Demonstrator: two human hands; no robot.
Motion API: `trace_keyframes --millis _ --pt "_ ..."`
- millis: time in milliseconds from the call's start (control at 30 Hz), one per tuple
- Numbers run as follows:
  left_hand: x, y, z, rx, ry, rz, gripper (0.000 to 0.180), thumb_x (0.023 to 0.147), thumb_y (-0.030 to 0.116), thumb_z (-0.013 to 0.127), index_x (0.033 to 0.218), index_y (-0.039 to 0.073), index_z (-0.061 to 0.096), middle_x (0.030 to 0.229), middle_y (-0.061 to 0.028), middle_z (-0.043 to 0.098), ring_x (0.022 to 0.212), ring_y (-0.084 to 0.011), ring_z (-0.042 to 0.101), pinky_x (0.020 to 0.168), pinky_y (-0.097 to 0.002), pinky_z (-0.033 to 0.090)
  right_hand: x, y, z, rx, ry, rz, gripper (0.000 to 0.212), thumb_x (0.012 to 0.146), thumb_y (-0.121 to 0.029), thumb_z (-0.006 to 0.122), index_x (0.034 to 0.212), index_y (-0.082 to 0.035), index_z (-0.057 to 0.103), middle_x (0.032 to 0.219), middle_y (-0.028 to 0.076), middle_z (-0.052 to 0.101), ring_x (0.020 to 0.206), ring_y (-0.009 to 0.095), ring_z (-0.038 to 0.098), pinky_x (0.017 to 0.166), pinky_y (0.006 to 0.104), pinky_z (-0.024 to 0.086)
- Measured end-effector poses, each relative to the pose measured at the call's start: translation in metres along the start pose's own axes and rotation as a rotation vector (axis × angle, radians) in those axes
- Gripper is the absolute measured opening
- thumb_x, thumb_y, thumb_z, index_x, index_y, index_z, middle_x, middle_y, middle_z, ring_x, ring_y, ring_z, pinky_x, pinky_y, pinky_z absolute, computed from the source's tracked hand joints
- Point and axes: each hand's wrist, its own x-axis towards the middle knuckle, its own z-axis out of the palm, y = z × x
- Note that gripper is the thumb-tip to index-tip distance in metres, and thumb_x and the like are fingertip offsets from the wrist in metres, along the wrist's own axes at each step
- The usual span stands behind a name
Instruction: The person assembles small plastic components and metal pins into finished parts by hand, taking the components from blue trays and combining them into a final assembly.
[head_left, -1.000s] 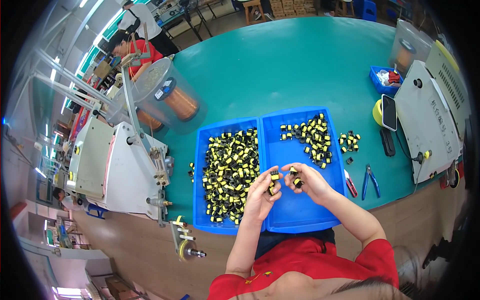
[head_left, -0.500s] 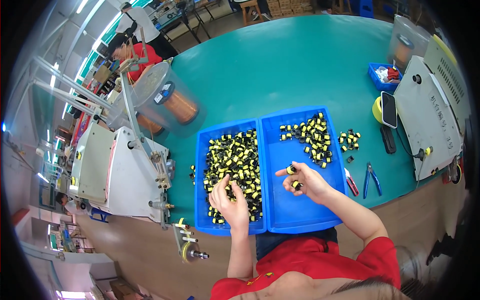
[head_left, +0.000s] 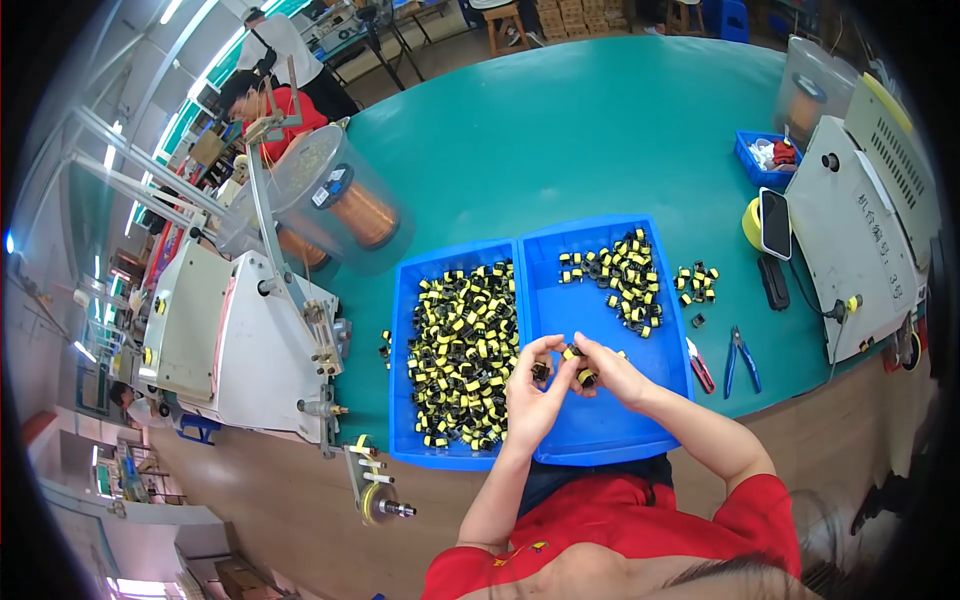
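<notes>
My two hands meet above the near part of the right blue bin. Between the fingertips of my right hand is a small black coil with yellow tape; a second coil sits lower in the same hand. My left hand is closed on another such coil, its thumb reaching to the right hand's coils. Many of these coils fill the left blue bin. Fewer lie in the right bin's far right corner, in a looser pile.
Several loose coils lie right of the bins, near red-handled snips, blue-handled cutters and a phone. White machines stand left and right. A copper wire spool stands far left on the green table.
My left hand has left the heap in the left bin and moved right, now with a coil, to my right hand. The right hand has shifted slightly, still holding its coils.
</notes>
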Motion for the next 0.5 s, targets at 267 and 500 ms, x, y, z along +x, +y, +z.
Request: trace_keyframes --millis 267,500 --pt "0.005 -0.001 -0.033 -0.942 -0.134 -0.427 0.037 0.090 0.010 0.048 0.122 -0.006 0.042 0.098 -0.0079 0.054 0.070 -0.0104 0.040 0.057 -0.0205 0.035 0.004 0.007 -0.006 0.270 0.000 -0.118 0.022 0.084 -0.007 0.043 0.104 -0.003 0.047 0.096 0.009 0.050 0.091 0.019 0.053 0.079 0.0313 0.045" --pt "0.000 0.002 -0.049 -1.025 -0.081 -0.433 0.038 0.089 0.012 0.046 0.123 -0.005 0.039 0.098 -0.0111 0.052 0.071 -0.0135 0.040 0.059 -0.0234 0.036 0.001 -0.004 -0.002 0.404 -0.079 -0.042 0.028 0.089 -0.006 0.035 0.114 0.003 0.044 0.116 0.020 0.050 0.106 0.031 0.052 0.092 0.0387 0.043"
